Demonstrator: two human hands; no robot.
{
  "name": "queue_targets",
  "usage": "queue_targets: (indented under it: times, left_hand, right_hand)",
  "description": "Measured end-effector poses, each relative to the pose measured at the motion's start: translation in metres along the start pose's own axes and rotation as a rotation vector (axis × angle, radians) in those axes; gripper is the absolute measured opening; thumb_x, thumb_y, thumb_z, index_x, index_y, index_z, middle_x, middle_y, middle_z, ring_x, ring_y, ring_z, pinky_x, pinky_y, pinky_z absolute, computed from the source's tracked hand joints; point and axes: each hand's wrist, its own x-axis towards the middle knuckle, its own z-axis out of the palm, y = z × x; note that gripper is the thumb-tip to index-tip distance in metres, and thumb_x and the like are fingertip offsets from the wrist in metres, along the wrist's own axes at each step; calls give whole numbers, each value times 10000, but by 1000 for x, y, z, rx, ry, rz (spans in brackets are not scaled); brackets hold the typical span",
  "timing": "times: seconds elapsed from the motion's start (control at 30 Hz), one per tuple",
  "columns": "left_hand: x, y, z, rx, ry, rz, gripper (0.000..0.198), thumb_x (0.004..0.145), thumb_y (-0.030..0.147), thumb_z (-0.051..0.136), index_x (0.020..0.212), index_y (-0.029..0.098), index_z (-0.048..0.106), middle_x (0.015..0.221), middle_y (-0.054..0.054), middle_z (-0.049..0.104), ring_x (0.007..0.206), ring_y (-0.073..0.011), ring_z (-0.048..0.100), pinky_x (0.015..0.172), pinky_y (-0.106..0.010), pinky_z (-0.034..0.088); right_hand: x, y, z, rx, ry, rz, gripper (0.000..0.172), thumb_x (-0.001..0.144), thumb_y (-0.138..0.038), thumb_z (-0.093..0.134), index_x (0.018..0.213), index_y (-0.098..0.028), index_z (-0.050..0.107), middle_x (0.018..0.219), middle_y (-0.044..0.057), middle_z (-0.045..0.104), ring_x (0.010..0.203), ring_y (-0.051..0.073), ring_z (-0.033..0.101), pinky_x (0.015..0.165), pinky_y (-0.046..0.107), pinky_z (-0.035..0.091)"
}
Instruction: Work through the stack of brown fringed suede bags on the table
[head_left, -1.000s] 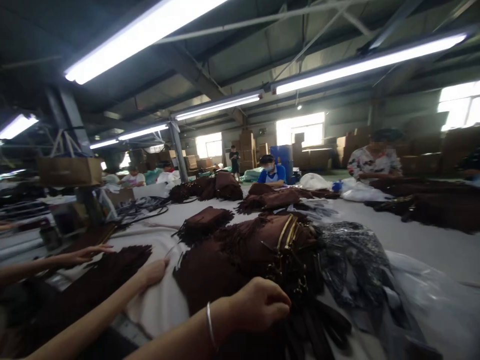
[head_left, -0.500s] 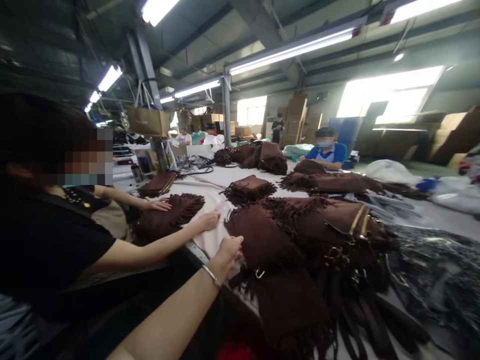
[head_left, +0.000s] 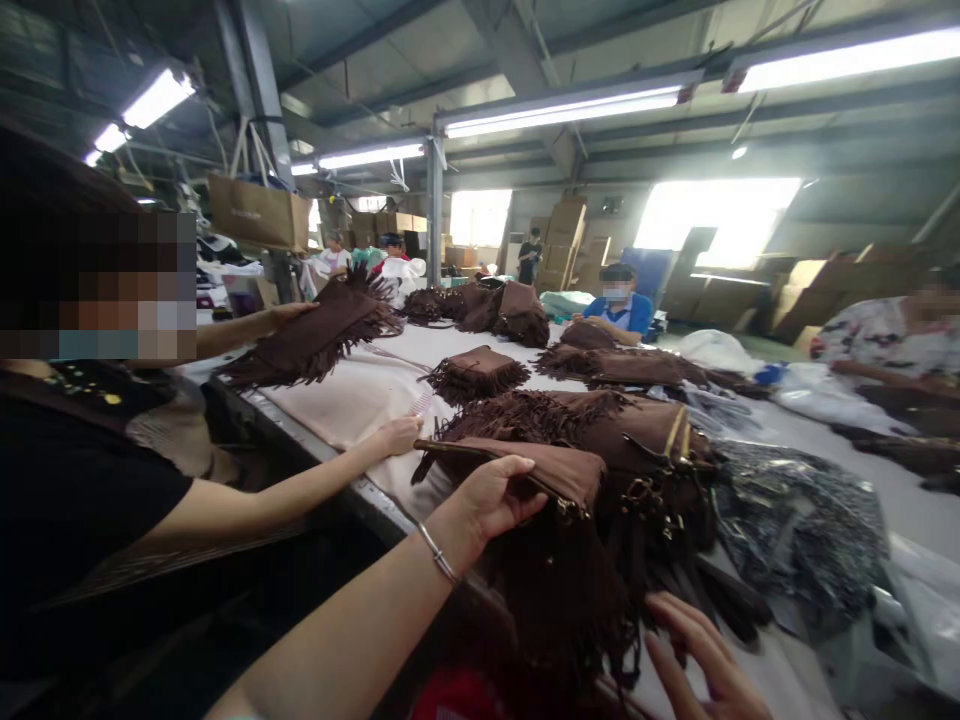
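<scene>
My left hand [head_left: 499, 500], with a silver bangle on its wrist, grips the edge of a brown fringed bag [head_left: 559, 465] near its zipper, thumb on top. That bag is tilted, with its fringe hanging down over the table's front edge. At the lower right, my right hand [head_left: 701, 655] has its fingers apart beside the hanging fringe and holds nothing. Behind the held bag lies a pile of brown fringed bags [head_left: 600, 420] with gold zippers, metal clasps and dark straps.
At the left, a co-worker [head_left: 90, 470] lifts a fringed brown piece [head_left: 315, 335] and reaches one hand [head_left: 397, 437] onto pale cloth [head_left: 352, 395]. Clear plastic wrapping [head_left: 802, 530] lies at right. More people sit across the table.
The bag at my left hand has been lifted and tilted. My right hand has come into view at the lower right. The co-worker's fringed piece has risen off the table.
</scene>
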Motion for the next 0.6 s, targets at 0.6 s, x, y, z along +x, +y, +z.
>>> queue_targets:
  times: [0.6]
  left_hand:
    - [-30, -32, 81, 561, -379, 421, 293, 755, 348, 684, 843, 71, 721, 792, -90, 714, 732, -211, 649, 711, -325, 523]
  right_hand:
    - [37, -93, -15, 645, -208, 267, 348, 738, -445, 741, 971, -189, 711, 860, 53, 706, 787, 194, 624, 684, 274, 481]
